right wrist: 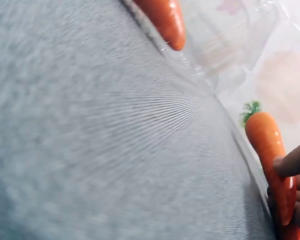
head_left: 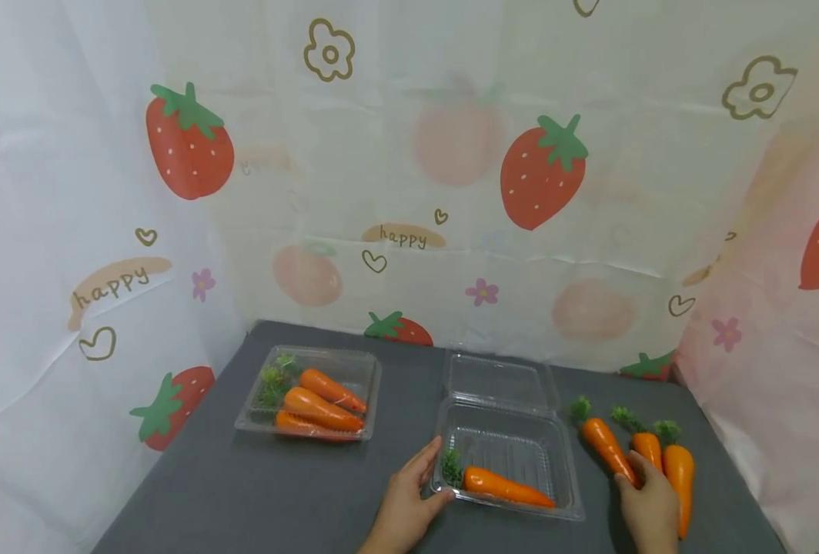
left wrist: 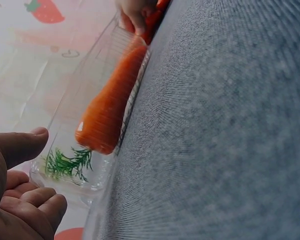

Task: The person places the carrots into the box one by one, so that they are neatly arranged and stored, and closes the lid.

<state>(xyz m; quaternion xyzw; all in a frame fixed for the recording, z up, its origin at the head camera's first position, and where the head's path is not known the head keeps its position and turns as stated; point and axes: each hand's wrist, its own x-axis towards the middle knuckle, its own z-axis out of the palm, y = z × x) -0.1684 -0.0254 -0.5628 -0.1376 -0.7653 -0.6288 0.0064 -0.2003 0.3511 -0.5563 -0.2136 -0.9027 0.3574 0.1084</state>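
Observation:
My right hand (head_left: 650, 504) pinches an orange carrot (head_left: 605, 445) near its narrow tip, thumb on one side. Its green tuft points away, toward the back. Two more carrots lie by that hand, one (head_left: 647, 446) partly hidden behind it and one (head_left: 680, 481) to its right. My left hand (head_left: 404, 500) touches the near left corner of an open clear plastic container (head_left: 573, 469), thumb at the front rim and fingers along the side. In the left wrist view its thumb stands apart from the fingers. One carrot (head_left: 506, 486) lies inside along the front wall, its tuft to the left.
A shut clear container (head_left: 375, 381) with several carrots sits at the left on the dark grey tabletop (head_left: 243, 492). The open container's lid (head_left: 499, 381) lies folded back toward the rear. Strawberry-print cloth (head_left: 451, 177) hangs around the table's back and sides.

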